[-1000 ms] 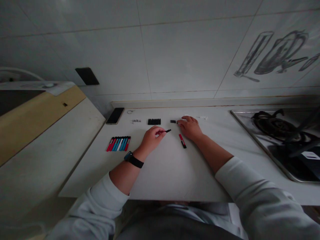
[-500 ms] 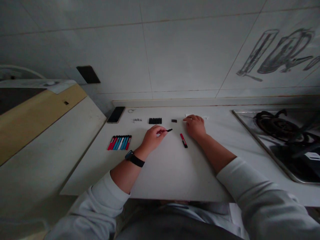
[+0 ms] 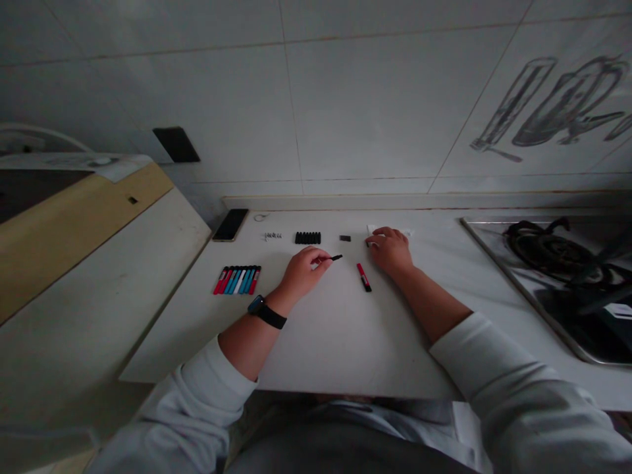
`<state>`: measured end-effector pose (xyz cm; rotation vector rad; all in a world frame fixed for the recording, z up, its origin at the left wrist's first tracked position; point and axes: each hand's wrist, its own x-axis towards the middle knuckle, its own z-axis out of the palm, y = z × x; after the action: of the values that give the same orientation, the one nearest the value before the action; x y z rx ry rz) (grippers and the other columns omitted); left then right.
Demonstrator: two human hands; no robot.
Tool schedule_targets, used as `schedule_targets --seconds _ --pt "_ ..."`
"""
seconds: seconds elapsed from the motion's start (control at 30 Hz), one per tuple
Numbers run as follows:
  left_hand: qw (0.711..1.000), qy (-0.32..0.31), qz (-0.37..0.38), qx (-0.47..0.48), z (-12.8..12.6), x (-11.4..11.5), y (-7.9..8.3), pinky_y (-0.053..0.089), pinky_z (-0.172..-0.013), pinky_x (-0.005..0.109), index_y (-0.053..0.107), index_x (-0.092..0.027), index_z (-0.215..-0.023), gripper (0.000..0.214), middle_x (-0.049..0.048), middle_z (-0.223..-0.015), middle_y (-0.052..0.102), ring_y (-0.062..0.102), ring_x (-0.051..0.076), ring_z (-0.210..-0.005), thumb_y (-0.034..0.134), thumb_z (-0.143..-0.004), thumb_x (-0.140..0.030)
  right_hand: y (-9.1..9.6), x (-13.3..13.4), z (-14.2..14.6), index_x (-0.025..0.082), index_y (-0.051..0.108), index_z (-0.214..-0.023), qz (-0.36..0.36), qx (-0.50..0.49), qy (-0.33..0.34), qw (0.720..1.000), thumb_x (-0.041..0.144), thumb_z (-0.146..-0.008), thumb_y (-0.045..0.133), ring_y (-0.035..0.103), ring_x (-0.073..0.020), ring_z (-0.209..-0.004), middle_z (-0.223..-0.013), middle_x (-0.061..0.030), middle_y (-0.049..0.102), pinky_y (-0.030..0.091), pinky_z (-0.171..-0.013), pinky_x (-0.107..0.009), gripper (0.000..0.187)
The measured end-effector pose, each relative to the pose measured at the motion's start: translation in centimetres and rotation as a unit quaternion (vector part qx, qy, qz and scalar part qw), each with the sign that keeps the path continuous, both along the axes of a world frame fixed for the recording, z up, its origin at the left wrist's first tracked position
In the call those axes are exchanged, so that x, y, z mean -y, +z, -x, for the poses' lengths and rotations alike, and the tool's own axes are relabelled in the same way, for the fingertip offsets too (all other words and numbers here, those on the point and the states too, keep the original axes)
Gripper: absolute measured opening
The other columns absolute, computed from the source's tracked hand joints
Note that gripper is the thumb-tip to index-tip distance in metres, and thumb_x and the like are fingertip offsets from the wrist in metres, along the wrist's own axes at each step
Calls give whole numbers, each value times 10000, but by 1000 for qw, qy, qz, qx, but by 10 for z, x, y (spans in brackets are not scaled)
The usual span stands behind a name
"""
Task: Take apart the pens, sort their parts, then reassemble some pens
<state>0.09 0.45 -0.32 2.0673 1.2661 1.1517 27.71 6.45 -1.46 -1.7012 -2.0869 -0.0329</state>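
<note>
My left hand pinches a slim black pen-like part between thumb and fingertips, its tip pointing right. My right hand is closed over the back right of the counter, in front of a white sheet or wrapper. A tiny dark piece shows at its fingertips, too small to name. Between the hands lies a red and black marker. Small dark pieces sit left of my right hand. Beyond my left hand stands a row of black caps or cylinders.
Red, blue and white markers lie side by side at the left. Small whitish pieces, a ring-like item and a phone are behind them. A gas stove borders the right; a tiled wall stands behind.
My right hand's fingers have drawn in and a small dark piece now shows at their tips. The left hand keeps its pinch on the black part. The view has shifted slightly.
</note>
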Motion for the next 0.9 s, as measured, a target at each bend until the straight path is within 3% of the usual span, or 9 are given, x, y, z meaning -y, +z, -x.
schedule_targets --seconds 0.4,0.6,0.73,0.9 --pt "1000 -1 -8 -22 0 0 0 539 -837 322 721 -202 -951 82 43 -958 719 665 172 -895 672 -924 -261 8 6 8 241 801 -1008 -6 37 43 998 289 -925 631 554 -291 -1128 -1175 -86 695 319 -1064 -456 194" --pt "999 2 -14 -37 1 0 -1 541 -845 326 720 -203 -950 65 38 -949 721 670 170 -890 680 -918 -243 13 13 18 194 759 -1009 4 87 138 987 208 -963 571 551 -275 -1124 -1173 -117 682 342 -1054 -411 195" --pt "999 12 -13 -39 1 0 -1 536 -848 321 720 -200 -947 61 33 -946 725 671 168 -887 691 -910 -239 17 23 28 164 703 -1043 1 14 183 983 186 -992 506 596 -251 -1027 -1068 -123 702 424 -965 -366 204" --pt "999 13 -3 -37 0 0 0 545 -839 327 721 -194 -949 62 36 -942 737 681 173 -875 699 -903 -229 23 39 36 201 672 -1044 -27 -103 229 968 254 -1018 494 631 -235 -963 -1010 -99 710 487 -886 -343 187"
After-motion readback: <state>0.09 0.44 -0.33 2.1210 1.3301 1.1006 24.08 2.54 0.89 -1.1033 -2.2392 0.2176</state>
